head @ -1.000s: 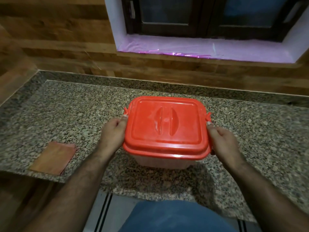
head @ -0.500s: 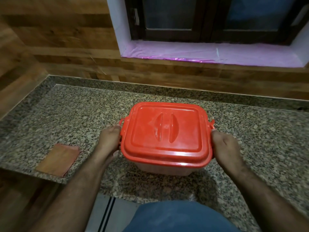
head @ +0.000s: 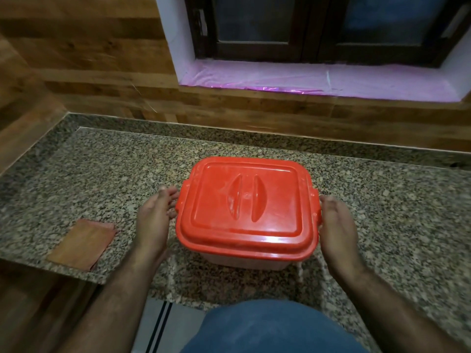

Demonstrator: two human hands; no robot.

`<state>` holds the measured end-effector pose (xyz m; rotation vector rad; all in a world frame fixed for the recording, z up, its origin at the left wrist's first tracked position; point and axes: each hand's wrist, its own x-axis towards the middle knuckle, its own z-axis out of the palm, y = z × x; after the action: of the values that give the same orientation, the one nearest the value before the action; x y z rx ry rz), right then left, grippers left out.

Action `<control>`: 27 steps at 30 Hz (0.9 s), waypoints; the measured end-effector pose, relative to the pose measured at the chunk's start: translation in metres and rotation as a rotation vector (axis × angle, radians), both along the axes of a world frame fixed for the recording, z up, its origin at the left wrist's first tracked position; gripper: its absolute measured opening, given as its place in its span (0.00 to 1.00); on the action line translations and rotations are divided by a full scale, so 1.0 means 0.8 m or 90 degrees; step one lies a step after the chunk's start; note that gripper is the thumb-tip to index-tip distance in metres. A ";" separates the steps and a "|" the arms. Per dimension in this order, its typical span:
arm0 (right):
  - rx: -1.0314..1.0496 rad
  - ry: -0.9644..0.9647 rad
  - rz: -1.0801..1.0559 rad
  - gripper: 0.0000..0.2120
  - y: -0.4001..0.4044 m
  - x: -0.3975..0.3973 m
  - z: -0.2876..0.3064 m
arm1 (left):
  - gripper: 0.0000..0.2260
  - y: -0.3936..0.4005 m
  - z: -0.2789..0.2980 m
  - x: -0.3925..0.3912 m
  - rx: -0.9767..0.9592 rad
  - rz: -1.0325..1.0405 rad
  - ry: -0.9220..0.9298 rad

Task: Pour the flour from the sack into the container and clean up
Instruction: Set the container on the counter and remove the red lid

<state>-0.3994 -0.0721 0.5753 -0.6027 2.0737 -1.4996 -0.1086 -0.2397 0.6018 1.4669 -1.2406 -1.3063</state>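
While the red lid (head: 246,205) sits shut on the container (head: 244,261), I see my left hand (head: 155,220) and right hand (head: 336,225) spread wide beside it, holding nothing, and I think the job looks nearly finished.

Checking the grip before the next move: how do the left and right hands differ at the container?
The left hand is open, apart from the red lid; the right hand is open, its fingers seemingly touching the side latch. Both flank the container on the granite counter, neither grasping.
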 end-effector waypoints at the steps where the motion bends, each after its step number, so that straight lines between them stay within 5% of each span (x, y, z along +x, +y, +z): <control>1: 0.012 0.010 0.038 0.34 -0.002 0.002 0.006 | 0.16 0.006 0.012 -0.005 -0.016 -0.041 -0.002; 6: 0.107 0.024 0.081 0.51 -0.010 0.009 0.026 | 0.19 0.023 0.021 -0.023 0.002 -0.144 -0.017; 12: 0.093 0.034 0.081 0.56 -0.003 0.015 0.063 | 0.29 0.026 0.018 -0.025 -0.041 -0.121 -0.036; 18: -0.127 -0.122 0.055 0.38 -0.014 0.039 0.133 | 0.35 0.024 0.028 -0.015 -0.066 -0.097 -0.085; 21: -0.212 -0.132 0.064 0.36 -0.022 0.043 0.164 | 0.31 0.043 0.049 -0.023 -0.179 -0.042 -0.099; 25: -0.330 -0.051 0.013 0.35 -0.016 0.021 0.222 | 0.30 0.070 0.068 -0.047 -0.483 0.035 -0.122; 27: -0.377 0.034 -0.016 0.35 -0.010 -0.001 0.241 | 0.30 0.081 0.065 -0.065 -0.608 -0.022 -0.139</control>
<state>-0.4004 -0.0799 0.7683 -0.8360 1.6589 -2.1462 -0.1607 -0.1752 0.6541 0.8851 -1.6992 -0.4162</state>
